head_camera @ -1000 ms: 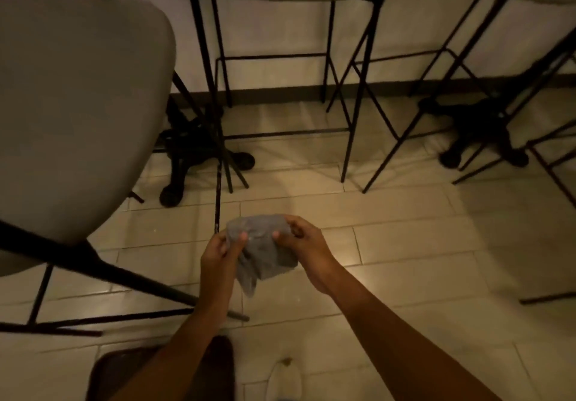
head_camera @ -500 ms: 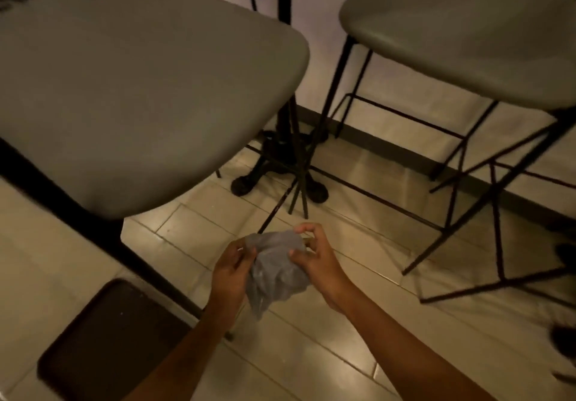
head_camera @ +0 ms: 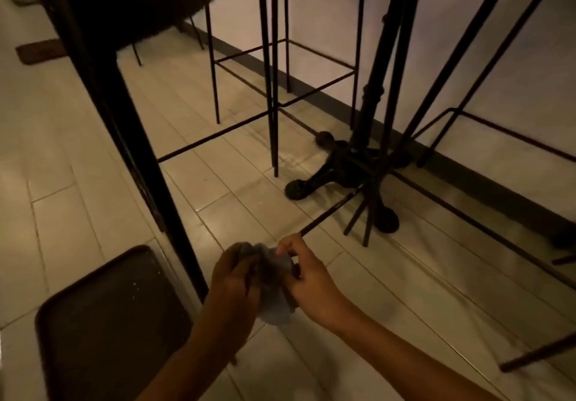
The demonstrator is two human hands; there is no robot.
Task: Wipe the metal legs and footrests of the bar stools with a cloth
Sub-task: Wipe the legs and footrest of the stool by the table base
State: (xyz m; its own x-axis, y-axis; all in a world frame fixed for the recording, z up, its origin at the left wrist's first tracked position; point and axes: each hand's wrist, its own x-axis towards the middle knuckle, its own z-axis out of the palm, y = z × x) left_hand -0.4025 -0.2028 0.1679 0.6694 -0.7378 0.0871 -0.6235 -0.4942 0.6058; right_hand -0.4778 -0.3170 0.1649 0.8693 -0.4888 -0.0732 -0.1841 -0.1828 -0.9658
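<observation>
Left hand [head_camera: 235,276] and right hand [head_camera: 311,282] are close together, fingers curled into a bunched grey cloth [head_camera: 276,307] held between them, low over the tiled floor [head_camera: 62,151] beside the near bar stool's front leg [head_camera: 137,151]. The cloth is not yet on any metal. The step appears to be gathering a pad. One hand should wrap it around the leg, stroke full length, then follow the footrest bar [head_camera: 215,137].

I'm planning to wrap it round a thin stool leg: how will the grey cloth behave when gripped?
Probably floppy: the cloth is bunched into a crumpled wad between the left hand and right hand, its lower end sagging. Likely light, as a loose pinch holds it. It should mould round a stool leg, not slide off.
</observation>
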